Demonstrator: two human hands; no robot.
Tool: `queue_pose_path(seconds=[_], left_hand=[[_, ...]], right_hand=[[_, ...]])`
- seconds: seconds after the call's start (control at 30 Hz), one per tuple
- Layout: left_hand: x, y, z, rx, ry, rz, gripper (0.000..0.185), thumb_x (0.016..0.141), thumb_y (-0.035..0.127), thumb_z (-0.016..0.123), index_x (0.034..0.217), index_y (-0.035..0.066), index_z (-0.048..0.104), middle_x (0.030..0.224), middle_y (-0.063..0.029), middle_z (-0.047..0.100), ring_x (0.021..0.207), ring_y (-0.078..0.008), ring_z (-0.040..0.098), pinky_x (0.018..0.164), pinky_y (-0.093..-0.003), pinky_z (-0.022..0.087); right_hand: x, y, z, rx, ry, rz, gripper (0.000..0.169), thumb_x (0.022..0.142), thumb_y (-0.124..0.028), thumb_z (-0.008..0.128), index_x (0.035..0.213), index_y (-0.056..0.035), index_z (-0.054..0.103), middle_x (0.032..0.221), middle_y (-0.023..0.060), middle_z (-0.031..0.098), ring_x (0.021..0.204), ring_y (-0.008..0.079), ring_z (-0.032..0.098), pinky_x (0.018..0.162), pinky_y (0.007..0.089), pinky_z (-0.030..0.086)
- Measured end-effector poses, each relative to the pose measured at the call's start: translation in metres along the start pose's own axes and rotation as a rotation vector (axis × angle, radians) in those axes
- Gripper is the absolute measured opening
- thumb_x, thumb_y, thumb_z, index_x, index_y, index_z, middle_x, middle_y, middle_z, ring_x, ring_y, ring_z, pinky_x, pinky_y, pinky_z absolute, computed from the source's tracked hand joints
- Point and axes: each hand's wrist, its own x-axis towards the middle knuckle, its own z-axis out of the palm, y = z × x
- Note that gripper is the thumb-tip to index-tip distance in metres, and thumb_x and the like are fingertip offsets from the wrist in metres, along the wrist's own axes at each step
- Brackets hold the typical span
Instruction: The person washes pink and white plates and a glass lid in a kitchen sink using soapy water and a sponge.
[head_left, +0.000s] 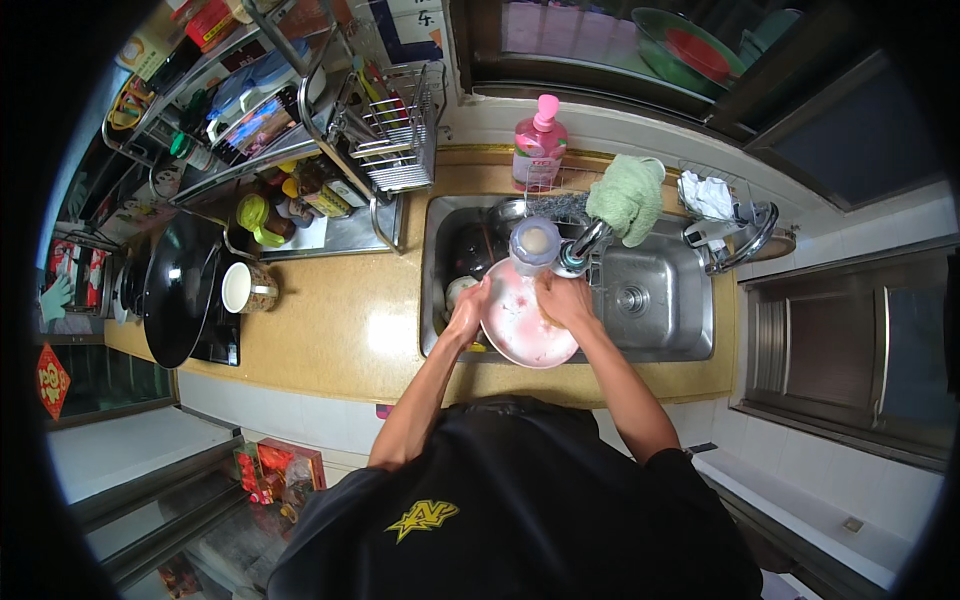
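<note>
A pink plate (521, 322) with suds on it is tilted over the left basin of the steel sink (705, 330). My left hand (469, 311) grips its left rim. On the plate's upper right lies my right hand (566, 300), with the edge of a tan scrubber or cloth (552, 321) showing beneath it. Just above the plate are the faucet (589, 244) and a translucent filter-like fitting (535, 244). Behind my left hand, a dark pan (472, 251) and a pale bowl (459, 286) sit in the left basin, partly hidden.
A green cloth (628, 199) hangs over the faucet. A pink pump bottle (538, 150) stands behind the sink. To the left are a patterned mug (262, 290), a black wok (176, 292) and a metal rack (390, 217). A wire basket (739, 191) holds white crumpled material at the right.
</note>
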Motion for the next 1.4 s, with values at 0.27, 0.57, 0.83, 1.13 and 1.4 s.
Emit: queue_pose_path(seconds=[0.27, 0.57, 0.83, 1.13, 1.4], left_hand=[[0.016, -0.014, -0.002, -0.059, 0.036, 0.006, 0.053, 0.11, 0.049, 0.045, 0.124, 0.002, 0.064, 0.112, -0.0038, 0.068, 0.098, -0.0135, 0.061, 0.089, -0.031, 0.05], [0.001, 0.008, 0.001, 0.078, 0.082, 0.023, 0.062, 0.109, 0.052, 0.044, 0.134, -0.002, 0.06, 0.121, -0.0109, 0.068, 0.108, -0.0203, 0.064, 0.097, -0.035, 0.051], [-0.003, 0.004, 0.017, 0.014, -0.056, -0.146, 0.066, 0.108, 0.056, 0.042, 0.137, 0.0, 0.058, 0.125, -0.0138, 0.066, 0.11, -0.0238, 0.064, 0.098, -0.0415, 0.052], [0.005, 0.006, -0.002, 0.171, 0.084, 0.054, 0.058, 0.108, 0.053, 0.047, 0.123, 0.0, 0.066, 0.11, -0.0051, 0.069, 0.1, -0.0137, 0.061, 0.091, -0.0302, 0.049], [0.003, -0.005, -0.006, 0.04, 0.049, -0.033, 0.06, 0.108, 0.053, 0.045, 0.137, 0.001, 0.057, 0.123, -0.0105, 0.068, 0.108, -0.0206, 0.065, 0.097, -0.0363, 0.052]], right_hand=[[-0.022, -0.045, 0.03, 0.456, -0.191, -0.261, 0.024, 0.086, -0.022, 0.071, 0.096, -0.0027, 0.062, 0.094, 0.019, 0.072, 0.097, 0.034, 0.073, 0.085, 0.0415, 0.055], [-0.011, 0.013, -0.03, -0.22, -0.306, 0.059, 0.038, 0.085, -0.042, 0.066, 0.109, -0.0141, 0.075, 0.113, 0.0178, 0.075, 0.104, 0.0358, 0.071, 0.09, 0.0468, 0.055], [0.016, -0.012, 0.026, 0.29, -0.145, -0.14, 0.039, 0.092, -0.038, 0.064, 0.11, -0.0044, 0.069, 0.104, 0.019, 0.074, 0.1, 0.0321, 0.071, 0.09, 0.0421, 0.053], [-0.034, 0.031, 0.022, 0.253, -0.636, -0.238, 0.022, 0.081, -0.026, 0.076, 0.093, -0.0091, 0.067, 0.086, 0.0066, 0.07, 0.08, 0.016, 0.063, 0.079, 0.0332, 0.052], [-0.013, 0.071, -0.031, 0.039, 0.134, 0.216, 0.044, 0.085, -0.047, 0.075, 0.11, -0.0115, 0.069, 0.103, 0.0163, 0.075, 0.095, 0.0305, 0.072, 0.084, 0.0407, 0.055]])
